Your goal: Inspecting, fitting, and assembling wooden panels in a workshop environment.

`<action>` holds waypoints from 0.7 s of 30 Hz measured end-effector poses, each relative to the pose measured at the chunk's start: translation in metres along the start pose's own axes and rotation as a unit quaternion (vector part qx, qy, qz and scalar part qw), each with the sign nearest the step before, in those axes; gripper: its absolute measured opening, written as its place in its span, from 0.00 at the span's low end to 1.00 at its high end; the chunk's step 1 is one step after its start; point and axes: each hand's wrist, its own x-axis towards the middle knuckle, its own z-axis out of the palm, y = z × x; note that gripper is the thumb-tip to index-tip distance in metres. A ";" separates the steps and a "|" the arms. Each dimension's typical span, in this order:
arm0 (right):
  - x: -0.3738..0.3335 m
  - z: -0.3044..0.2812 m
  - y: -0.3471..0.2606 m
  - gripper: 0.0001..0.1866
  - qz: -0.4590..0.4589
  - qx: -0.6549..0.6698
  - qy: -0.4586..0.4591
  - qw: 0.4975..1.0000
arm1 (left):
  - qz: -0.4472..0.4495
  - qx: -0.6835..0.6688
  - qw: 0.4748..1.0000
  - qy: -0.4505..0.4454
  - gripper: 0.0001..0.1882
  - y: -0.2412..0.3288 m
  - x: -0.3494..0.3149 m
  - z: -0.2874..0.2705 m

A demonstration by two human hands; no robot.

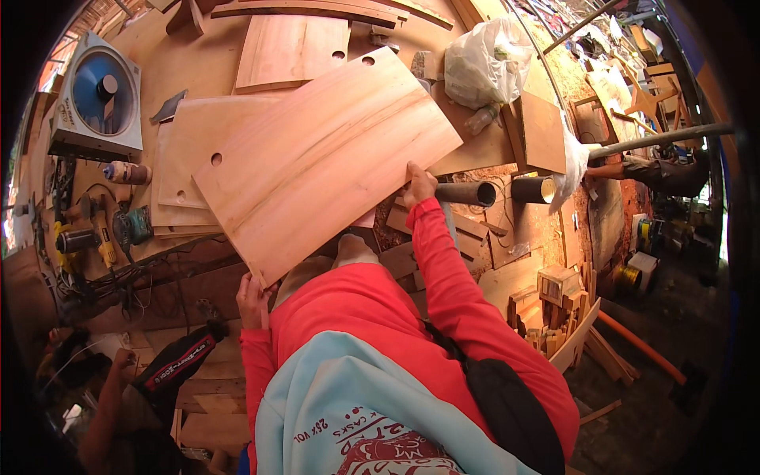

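A wide, pale reddish wooden board [332, 158] is held tilted across the front of my body, with a round hole close to one far corner and another close to its left corner. My left hand [254, 301] grips its near left corner, fingers closed around the edge. At the right, my right hand [419, 185] pinches the near edge, thumb on the top face and the other fingers hidden beneath. Under and behind it lie similar boards with holes, a stacked set [194, 134] to the left and a single board [289, 49] at the far side.
A boxy fan [99, 93], a bottle [127, 172] and power tools [101, 229] stand on the left of the workbench. A white plastic bag [487, 63] sits far right, above dark pipes [467, 193]. Wood offcuts [554, 305] are heaped at right. Other people work lower left and far right.
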 end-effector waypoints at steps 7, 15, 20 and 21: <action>-0.109 0.032 -0.113 0.15 0.046 -0.035 -0.166 0.984 | 0.125 0.101 0.982 0.095 0.17 0.113 -0.070 -0.004; -0.190 0.074 -0.168 0.20 0.068 0.022 -0.268 0.961 | 0.567 0.273 0.760 0.160 0.20 0.189 -0.081 0.088; -0.183 0.100 -0.183 0.23 0.043 0.012 -0.270 0.962 | 0.610 0.450 0.649 0.059 0.15 0.186 -0.011 0.145; -0.184 0.108 -0.186 0.23 0.044 0.017 -0.269 0.962 | 0.612 0.453 0.646 0.056 0.15 0.188 0.002 0.146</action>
